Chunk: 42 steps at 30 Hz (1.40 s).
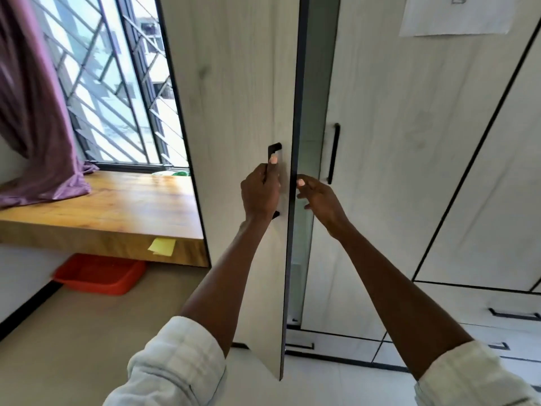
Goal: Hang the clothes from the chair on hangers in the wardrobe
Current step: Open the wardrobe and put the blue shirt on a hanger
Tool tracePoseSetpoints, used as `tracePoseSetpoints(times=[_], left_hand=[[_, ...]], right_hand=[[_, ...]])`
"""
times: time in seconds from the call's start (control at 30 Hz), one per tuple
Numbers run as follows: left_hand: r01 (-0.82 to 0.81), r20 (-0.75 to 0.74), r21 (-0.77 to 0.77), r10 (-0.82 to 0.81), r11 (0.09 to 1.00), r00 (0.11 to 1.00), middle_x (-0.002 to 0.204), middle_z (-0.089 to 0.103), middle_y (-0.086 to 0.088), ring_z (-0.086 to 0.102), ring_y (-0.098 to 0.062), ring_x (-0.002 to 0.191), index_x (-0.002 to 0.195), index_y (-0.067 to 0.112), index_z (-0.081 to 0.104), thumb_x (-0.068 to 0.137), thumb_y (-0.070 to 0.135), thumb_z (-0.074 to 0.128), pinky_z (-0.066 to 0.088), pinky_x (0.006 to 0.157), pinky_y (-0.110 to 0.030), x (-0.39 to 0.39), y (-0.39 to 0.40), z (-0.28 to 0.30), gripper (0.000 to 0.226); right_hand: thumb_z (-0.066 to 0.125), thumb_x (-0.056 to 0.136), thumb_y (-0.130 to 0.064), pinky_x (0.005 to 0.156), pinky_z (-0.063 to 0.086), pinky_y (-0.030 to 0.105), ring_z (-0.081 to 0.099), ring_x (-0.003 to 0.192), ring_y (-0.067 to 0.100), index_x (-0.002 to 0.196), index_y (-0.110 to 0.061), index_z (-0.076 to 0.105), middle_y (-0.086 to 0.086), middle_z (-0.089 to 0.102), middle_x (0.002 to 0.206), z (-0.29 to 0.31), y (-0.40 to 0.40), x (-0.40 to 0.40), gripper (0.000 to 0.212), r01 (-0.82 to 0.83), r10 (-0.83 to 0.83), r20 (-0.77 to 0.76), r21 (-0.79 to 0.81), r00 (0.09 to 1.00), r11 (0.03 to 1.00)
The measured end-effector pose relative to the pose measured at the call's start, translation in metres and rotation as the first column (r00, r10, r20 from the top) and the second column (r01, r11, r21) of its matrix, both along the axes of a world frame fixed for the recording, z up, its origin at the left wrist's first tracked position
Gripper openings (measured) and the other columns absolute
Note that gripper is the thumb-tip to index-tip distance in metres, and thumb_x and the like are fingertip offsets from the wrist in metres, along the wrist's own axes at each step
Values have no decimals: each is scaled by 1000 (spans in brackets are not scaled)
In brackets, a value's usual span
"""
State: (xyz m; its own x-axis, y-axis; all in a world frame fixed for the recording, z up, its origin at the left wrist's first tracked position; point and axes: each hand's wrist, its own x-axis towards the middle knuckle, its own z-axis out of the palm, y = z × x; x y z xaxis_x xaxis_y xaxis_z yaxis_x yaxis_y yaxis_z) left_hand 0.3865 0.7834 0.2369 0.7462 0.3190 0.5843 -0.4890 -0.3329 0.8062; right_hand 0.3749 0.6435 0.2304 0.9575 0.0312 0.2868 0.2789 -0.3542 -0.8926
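- Head view: the tall pale wood-grain wardrobe (395, 142) with thin black edging fills the frame from 12 to 3 o'clock; its left door (234, 98) stands swung out toward the camera, edge-on at centre, and leaves a narrow gap (316, 112) in which only a dim grey-green inner surface shows. What hangs or lies inside cannot be told.
- The left hand (260, 191) is at centre, fingers curled round the black bar handle (274, 149) of the open door, thumb laid up along it.
- The right hand (317, 197) is just to the 3 o'clock side of the door's edge, fingers loosely spread and holding nothing, fingertips (301, 183) at or touching the dark edge strip.
- Both forearms are bare, with rolled white sleeves (181, 367) at 6 o'clock.
- The clothes and the chair do not show here.
- The neighbouring shut door carries a long black bar handle (334, 153), and low drawers with black pulls (513, 315) sit at 4 o'clock.
- A white paper sheet (456, 13) is stuck to the wardrobe at 1 o'clock.
- At 9 o'clock a honey-coloured wooden bench (102, 206) runs under a barred window (117, 77); a purple curtain (38, 112) drapes onto it.
- A yellow sticky note (162, 246) hangs on the bench's front edge, and an orange plastic tray (99, 273) lies on the floor beneath, its contents unseen.
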Motion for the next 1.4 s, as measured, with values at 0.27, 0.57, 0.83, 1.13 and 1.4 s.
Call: tracePoseSetpoints(times=[0.27,0.57,0.83,1.13,1.4], left_hand=[[-43,97,-165,59,985,994,50,51,-14,47,-19,46,64,1,57,103,40,45,38,49,-30,-68,116,-4,56],[-39,-6,-76,39,996,999,44,44,12,39,-3,43,54,25,45,105,34,45,32,48,-19,-85,279,-2,51],[22,-243,-132,-54,991,968,88,68,-25,67,-38,79,85,-1,65,80,81,49,55,78,-56,-55,405,0,83],[86,-210,-176,-123,981,970,81,60,-30,52,-27,75,82,-4,62,76,82,55,42,68,-42,-50,403,-9,87],[-603,110,-243,639,760,761,85,54,-3,49,-17,83,90,1,57,99,35,44,39,77,-33,-90,327,-33,38]], right_hand=[[59,84,-57,93,54,38,65,110,13,133,-31,59,-7,68,122,-16,109,-55,55,-397,420,-89,202,903,896],[67,89,-42,100,47,34,54,120,2,147,-40,36,-14,41,148,-24,261,-53,66,-436,449,-59,158,892,886],[63,93,-37,111,39,45,41,138,22,155,-34,16,-3,18,162,-35,358,-41,78,-419,415,-96,-26,905,908],[65,94,-25,102,46,32,51,128,16,151,-40,26,-10,25,159,-40,348,-34,71,-373,370,-104,-14,923,928],[69,90,-19,96,50,39,66,103,17,127,-18,63,-1,66,117,-53,300,-35,38,-182,178,-107,-31,978,983]])
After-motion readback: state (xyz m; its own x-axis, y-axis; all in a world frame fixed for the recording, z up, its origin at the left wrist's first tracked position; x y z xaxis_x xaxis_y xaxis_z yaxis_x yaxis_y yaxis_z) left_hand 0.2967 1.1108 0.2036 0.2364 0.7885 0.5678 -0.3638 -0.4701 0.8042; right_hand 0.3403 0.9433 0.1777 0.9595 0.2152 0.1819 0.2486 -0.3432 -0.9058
